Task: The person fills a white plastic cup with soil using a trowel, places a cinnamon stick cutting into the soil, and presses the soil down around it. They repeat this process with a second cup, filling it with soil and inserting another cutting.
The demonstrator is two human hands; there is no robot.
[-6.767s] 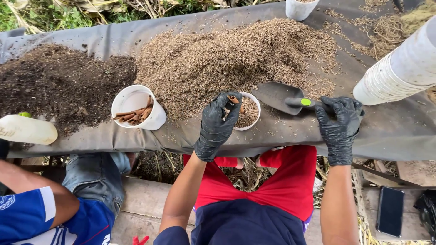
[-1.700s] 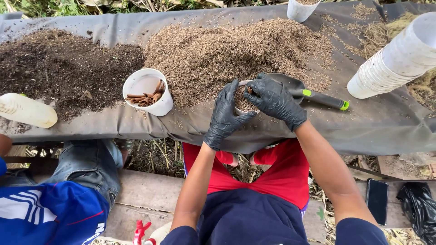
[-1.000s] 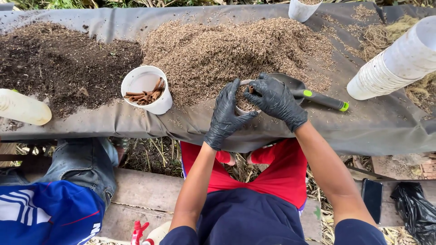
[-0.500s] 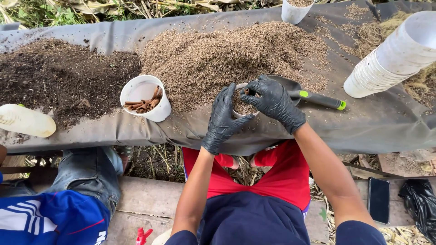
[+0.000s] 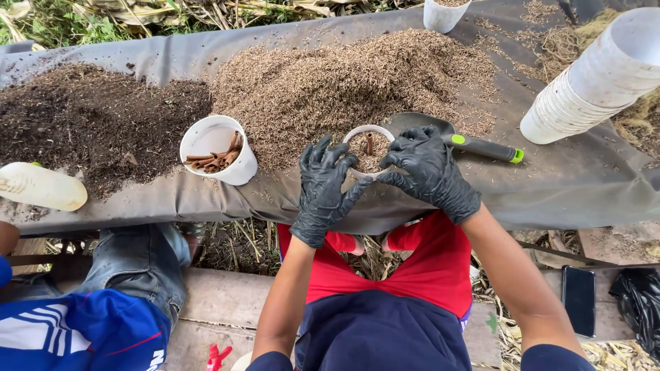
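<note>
Cup place: the cup (image 5: 369,150) sits at frame centre, at the near edge of the husk pile (image 5: 357,82), between your two gloved hands.
Left hand: your left hand (image 5: 322,185) cradles the cup's left side, fingers spread wide and loose, thumb along the near rim.
Right hand: your right hand (image 5: 430,168) curls round the cup's right side, fingertips on the rim.
Cup look: small, white, round, filled with brown husk nearly to the rim; one brown stick (image 5: 369,143) stands upright in the filling.
Nearby: the trowel (image 5: 474,144) lies just right of your right hand; a tipped white cup of sticks (image 5: 216,148) lies to the left.
</note>
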